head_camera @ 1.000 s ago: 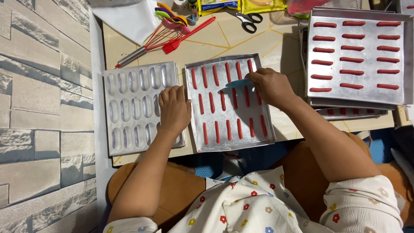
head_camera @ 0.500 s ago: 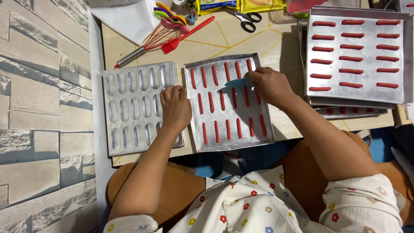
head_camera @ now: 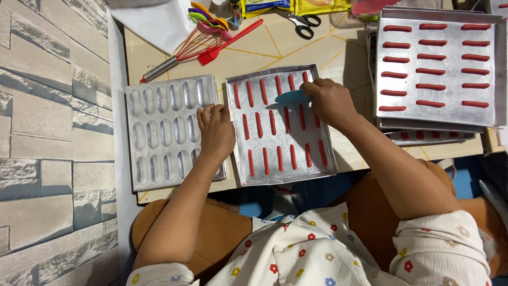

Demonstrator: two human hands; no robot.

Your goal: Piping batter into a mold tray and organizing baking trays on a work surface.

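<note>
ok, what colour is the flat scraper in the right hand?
Teal blue flat plastic scraper, held by the right hand over red strips; head view.

Bare desk (head_camera: 328,50) lies open behind the two near trays; a whisk (head_camera: 182,53), spatula (head_camera: 230,41) and scissors (head_camera: 301,24) crowd its far edge, stacked trays (head_camera: 439,66) block the right.

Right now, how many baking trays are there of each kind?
Flat trays with red strips: 3, the near tray, the right tray and a lower tray stacked under it.
Mould tray with oval hollows: 1.
Total: 4.
</note>
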